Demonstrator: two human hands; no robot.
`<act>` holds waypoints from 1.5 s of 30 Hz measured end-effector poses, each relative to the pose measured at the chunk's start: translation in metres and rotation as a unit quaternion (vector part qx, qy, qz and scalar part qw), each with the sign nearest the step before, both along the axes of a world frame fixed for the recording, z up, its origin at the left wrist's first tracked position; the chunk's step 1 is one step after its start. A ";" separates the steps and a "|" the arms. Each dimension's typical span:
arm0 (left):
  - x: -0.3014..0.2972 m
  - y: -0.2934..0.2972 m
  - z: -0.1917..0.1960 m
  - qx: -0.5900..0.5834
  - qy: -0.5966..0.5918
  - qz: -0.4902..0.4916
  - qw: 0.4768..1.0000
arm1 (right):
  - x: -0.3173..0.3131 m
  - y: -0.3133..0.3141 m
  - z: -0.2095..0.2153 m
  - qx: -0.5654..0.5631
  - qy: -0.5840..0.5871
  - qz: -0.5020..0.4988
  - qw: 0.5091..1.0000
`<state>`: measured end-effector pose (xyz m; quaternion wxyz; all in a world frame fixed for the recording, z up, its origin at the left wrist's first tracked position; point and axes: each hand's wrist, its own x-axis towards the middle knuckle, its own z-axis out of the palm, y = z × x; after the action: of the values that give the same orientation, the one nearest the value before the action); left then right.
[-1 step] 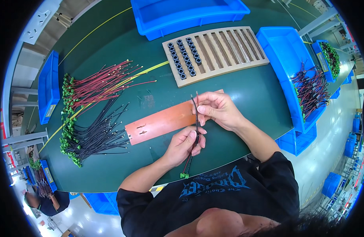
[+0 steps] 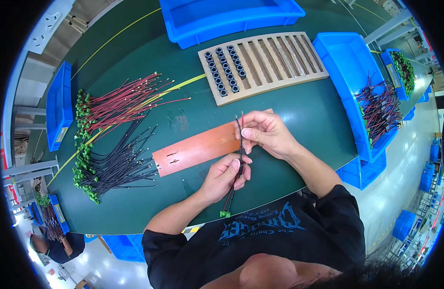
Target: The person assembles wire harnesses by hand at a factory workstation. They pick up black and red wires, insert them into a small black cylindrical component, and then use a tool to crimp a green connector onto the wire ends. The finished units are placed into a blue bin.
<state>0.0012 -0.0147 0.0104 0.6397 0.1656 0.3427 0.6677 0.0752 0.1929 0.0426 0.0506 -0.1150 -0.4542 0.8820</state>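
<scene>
My left hand (image 2: 223, 177) is closed around a pair of wires (image 2: 229, 196), one black and one dark red. A small black cylindrical piece, possibly a ferrite core, shows at its fingers, partly hidden. Below that hand the wires hang down to a green connector (image 2: 225, 213). Higher up, my right hand (image 2: 264, 134) pinches the same wires between thumb and fingers, their bare tips sticking up past it. Both hands are over the right half of a copper-coloured plate (image 2: 195, 148) with small slots near its left end.
Left of the plate lie bundles of red wires (image 2: 130, 103) and black wires (image 2: 120, 161) with green connectors. A wooden rack (image 2: 275, 86) beyond holds black ring cores (image 2: 223, 94). Blue bins stand behind (image 2: 236, 24) and at right (image 2: 347, 103), the latter with finished-looking wire assemblies (image 2: 380, 108).
The wire tips above my right hand have shifted slightly to the right and sit closer together. Both hands stay almost in place.
</scene>
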 end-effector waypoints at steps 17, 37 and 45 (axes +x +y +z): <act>-0.006 0.002 -0.002 0.002 -0.042 0.043 0.998 | 0.006 -0.017 -0.011 -0.116 0.090 0.008 0.989; 0.003 -0.003 -0.001 0.034 0.025 0.028 0.999 | -0.001 0.008 0.006 0.076 -0.004 0.055 0.996; 0.003 -0.003 0.001 0.023 0.062 -0.012 0.998 | 0.000 0.006 0.003 0.116 -0.022 0.092 0.989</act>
<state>0.0042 -0.0173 0.0113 0.6215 0.2252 0.3645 0.6559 0.0751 0.1988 0.0453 -0.0278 -0.0859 -0.5634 0.8212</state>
